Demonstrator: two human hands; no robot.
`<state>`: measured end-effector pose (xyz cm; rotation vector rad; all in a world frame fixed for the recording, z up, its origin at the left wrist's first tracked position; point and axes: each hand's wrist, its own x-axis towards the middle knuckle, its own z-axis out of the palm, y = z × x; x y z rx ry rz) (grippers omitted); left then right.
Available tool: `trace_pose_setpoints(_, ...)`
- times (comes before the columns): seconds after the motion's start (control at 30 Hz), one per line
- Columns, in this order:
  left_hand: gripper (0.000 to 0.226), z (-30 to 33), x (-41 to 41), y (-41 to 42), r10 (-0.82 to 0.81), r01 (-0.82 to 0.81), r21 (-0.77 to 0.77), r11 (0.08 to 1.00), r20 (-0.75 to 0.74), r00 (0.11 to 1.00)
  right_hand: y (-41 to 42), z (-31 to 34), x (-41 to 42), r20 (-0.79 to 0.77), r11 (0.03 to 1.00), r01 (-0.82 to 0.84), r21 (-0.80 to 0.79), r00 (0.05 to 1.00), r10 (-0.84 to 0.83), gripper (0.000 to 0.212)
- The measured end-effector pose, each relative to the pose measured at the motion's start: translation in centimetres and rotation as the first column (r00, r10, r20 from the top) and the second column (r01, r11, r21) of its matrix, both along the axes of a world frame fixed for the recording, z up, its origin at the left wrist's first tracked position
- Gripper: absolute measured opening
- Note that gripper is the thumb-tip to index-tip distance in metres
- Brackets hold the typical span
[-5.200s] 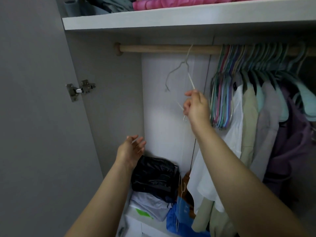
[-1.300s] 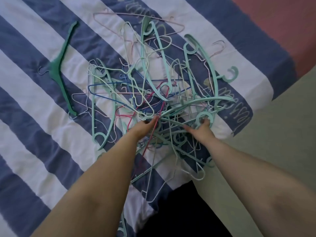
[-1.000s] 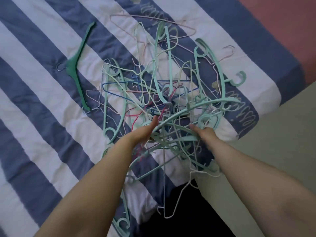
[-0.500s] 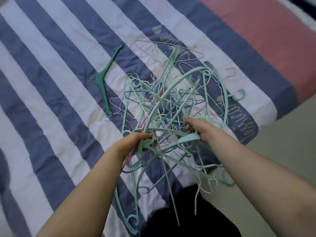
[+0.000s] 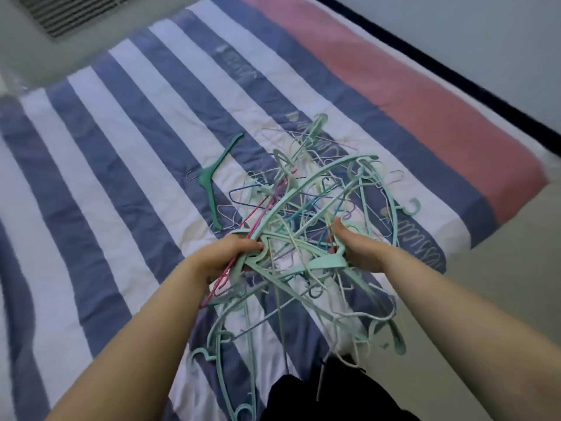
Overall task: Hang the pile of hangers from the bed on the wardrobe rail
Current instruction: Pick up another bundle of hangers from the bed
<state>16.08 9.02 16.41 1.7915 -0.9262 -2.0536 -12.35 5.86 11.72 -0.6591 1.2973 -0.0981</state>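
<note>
A tangled pile of hangers (image 5: 306,214), mostly pale mint plastic with thin white, blue and pink wire ones, is lifted partly off the striped bed (image 5: 121,165). My left hand (image 5: 226,253) grips the tangle on its left side, fingers curled round mint and pink hangers. On the right side my right hand (image 5: 353,244) grips it too, thumb up. Several hangers dangle below my hands toward the bed's near edge. One dark green hanger (image 5: 212,180) lies apart on the bed, left of the pile. The wardrobe rail is out of view.
The bed cover has blue and white stripes with a pink band (image 5: 409,95) at the far right. Pale floor (image 5: 501,268) lies to the right of the bed. A vent grille (image 5: 69,10) sits on the wall at the top left.
Earlier I was at the wardrobe hanging a wire hanger. Over the last second both hands closed on the pile and raised it from the bed, and the view tilted up.
</note>
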Motion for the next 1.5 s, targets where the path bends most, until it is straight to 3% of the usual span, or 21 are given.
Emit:
trace_pose_setpoints(0.07, 0.026, 1.5, 1.3, 0.2, -0.007, 0.009, -0.064, 0.998, 0.039, 0.999, 0.6, 1.1, 0.5, 0.009, 0.995, -0.082, -0.065, 0.997, 0.083, 0.07)
trace_pose_setpoints(0.13, 0.011, 2.8, 3.3, 0.2, 0.043, -0.033, -0.125, 0.992, 0.072, 0.997, 1.3, 2.6, 1.0, -0.08, 0.951, -0.226, -0.212, 0.974, 0.214, 0.062)
trace_pose_setpoints(0.23, 0.011, 4.1, 6.4, 0.7, 0.216, -0.213, -0.148, 0.966, 0.005, 0.976, 2.0, 4.8, 1.1, -0.033, 0.912, -0.114, -0.394, 0.993, 0.11, 0.023)
trace_pose_setpoints(0.3, 0.014, 4.8, 7.7, 1.3, 0.329, -0.335, -0.135, 0.933, -0.06, 0.942, 1.8, 5.6, 0.8, 0.022, 0.915, -0.038, -0.401, 0.998, 0.051, 0.017)
trace_pose_setpoints(0.37, 0.018, 5.7, 7.8, 1.9, 0.375, -0.388, -0.128, 0.913, -0.112, 0.92, 1.8, 5.9, 1.3, -0.051, 0.91, -0.022, -0.414, 0.999, 0.0, 0.014)
trace_pose_setpoints(0.47, 0.015, 7.2, 7.3, 2.0, 0.373, -0.391, -0.135, 0.911, -0.138, 0.917, 1.9, 5.9, 2.5, -0.099, 0.934, 0.095, -0.346, 0.986, -0.136, 0.023)
trace_pose_setpoints(0.6, 0.01, 8.5, 8.4, 1.9, 0.325, -0.334, -0.178, 0.926, -0.077, 0.943, 3.2, 7.1, 3.9, 0.077, 0.973, 0.197, -0.124, 0.979, -0.188, 0.021)
trace_pose_setpoints(0.77, 0.016, 8.2, 9.9, 2.6, 0.234, -0.227, -0.15, 0.962, 0.029, 0.972, 3.8, 9.2, 6.9, 0.124, 0.943, 0.261, -0.207, 0.963, -0.239, 0.026)
trace_pose_setpoints(0.83, 0.015, 6.3, 9.1, 3.4, 0.273, -0.262, -0.141, 0.955, 0.064, 0.96, 3.4, 9.9, 7.9, 0.259, 0.907, 0.37, -0.202, 0.913, -0.315, 0.023)
trace_pose_setpoints(0.93, 0.022, 3.0, 7.6, 4.6, 0.497, -0.478, -0.19, 0.858, 0.07, 0.865, 3.5, 11.3, 8.7, 0.443, 0.87, 0.478, -0.12, 0.81, -0.384, 0.022)
trace_pose_setpoints(1.07, 0.025, -0.2, 4.1, 5.8, 0.536, -0.534, -0.054, 0.844, 0.039, 0.843, 5.0, 13.8, 11.2, 0.582, 0.872, 0.489, -0.01, 0.712, -0.392, 0.019)
trace_pose_setpoints(1.13, 0.023, -0.6, 2.1, 6.3, 0.578, -0.578, 0.007, 0.816, -0.009, 0.816, 5.3, 14.0, 12.8, 0.517, 0.886, 0.448, -0.123, 0.791, -0.327, 0.021)
trace_pose_setpoints(1.2, 0.013, -0.1, 1.0, 6.4, 0.618, -0.618, 0.02, 0.786, -0.026, 0.785, 5.1, 13.4, 13.3, 0.341, 0.873, 0.365, -0.325, 0.906, -0.251, 0.017)
trace_pose_setpoints(1.27, 0.02, 0.5, 1.0, 5.9, 0.613, -0.613, 0.017, 0.79, -0.049, 0.789, 4.6, 12.4, 12.3, 0.142, 0.848, 0.246, -0.47, 0.969, -0.202, 0.012)
trace_pose_setpoints(1.37, 0.025, 1.9, 1.2, 5.2, 0.582, -0.583, 0.04, 0.812, -0.135, 0.802, 4.5, 11.0, 11.4, 0.03, 0.871, 0.12, -0.477, 0.992, -0.12, 0.006)
trace_pose_setpoints(1.5, 0.035, 4.0, -1.2, 4.5, 0.61, -0.639, 0.002, 0.769, -0.303, 0.732, 5.4, 10.3, 13.3, 0.135, 0.903, 0.152, -0.401, 0.985, -0.105, 0.017)
